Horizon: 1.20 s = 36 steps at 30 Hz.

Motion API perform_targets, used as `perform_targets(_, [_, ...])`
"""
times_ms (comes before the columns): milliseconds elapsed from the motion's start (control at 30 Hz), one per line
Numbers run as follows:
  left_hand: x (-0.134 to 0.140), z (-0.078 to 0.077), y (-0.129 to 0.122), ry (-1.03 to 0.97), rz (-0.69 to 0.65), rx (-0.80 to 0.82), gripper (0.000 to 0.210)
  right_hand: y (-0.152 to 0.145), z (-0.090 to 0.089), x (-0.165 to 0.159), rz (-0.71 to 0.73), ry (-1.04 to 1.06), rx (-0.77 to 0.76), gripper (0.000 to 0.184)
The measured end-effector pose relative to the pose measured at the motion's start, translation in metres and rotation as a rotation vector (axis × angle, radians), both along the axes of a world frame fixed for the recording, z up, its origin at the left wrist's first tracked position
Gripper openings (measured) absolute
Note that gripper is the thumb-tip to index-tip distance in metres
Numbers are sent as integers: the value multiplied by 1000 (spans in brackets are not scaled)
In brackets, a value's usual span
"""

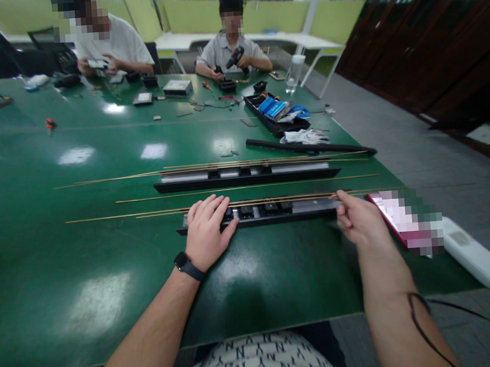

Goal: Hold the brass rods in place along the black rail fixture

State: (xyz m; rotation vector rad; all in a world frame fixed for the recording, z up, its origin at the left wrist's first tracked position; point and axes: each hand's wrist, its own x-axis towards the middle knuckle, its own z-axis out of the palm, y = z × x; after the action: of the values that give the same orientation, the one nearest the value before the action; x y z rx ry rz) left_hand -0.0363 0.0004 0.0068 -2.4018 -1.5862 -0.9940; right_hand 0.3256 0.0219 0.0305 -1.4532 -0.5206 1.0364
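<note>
In front of me a long black channel-shaped bar (pixel 264 220) lies across the green table, with several small black blocks (pixel 270 206) set along it. Thin brass-coloured rods (pixel 105 218) run lengthwise over its far edge and stick out past both ends. My left hand (pixel 208 225) rests flat over the bar's left part, fingers stretched across the rods. At the bar's right end my right hand (pixel 360 217) is closed, thumb and forefinger pinching a thin brass rod. A second black bar (pixel 249 180), with more rods on it, lies parallel behind, and one loose rod (pixel 166 196) lies between the two.
A black tube (pixel 309 147) and white gloves (pixel 306 136) lie beyond the bars, near a black tray (pixel 266 120) of blue items. To the right are a red-edged booklet (pixel 388 218) and a white power strip (pixel 476 254). Two people sit across the table (pixel 111 137).
</note>
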Motion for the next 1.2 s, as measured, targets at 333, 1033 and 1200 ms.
perform_targets(333, [0, 0, 0, 0, 2, 0, 46, 2, -3, 3, -93, -65, -10, 32])
perform_targets(1033, [0, 1, -1, -11, -1, -12, 46, 0, 1, 2, -50, 20, -5, 17])
perform_targets(1200, [0, 1, 0, -6, -3, -5, 46, 3, -5, 8, -160, -25, 33, 19])
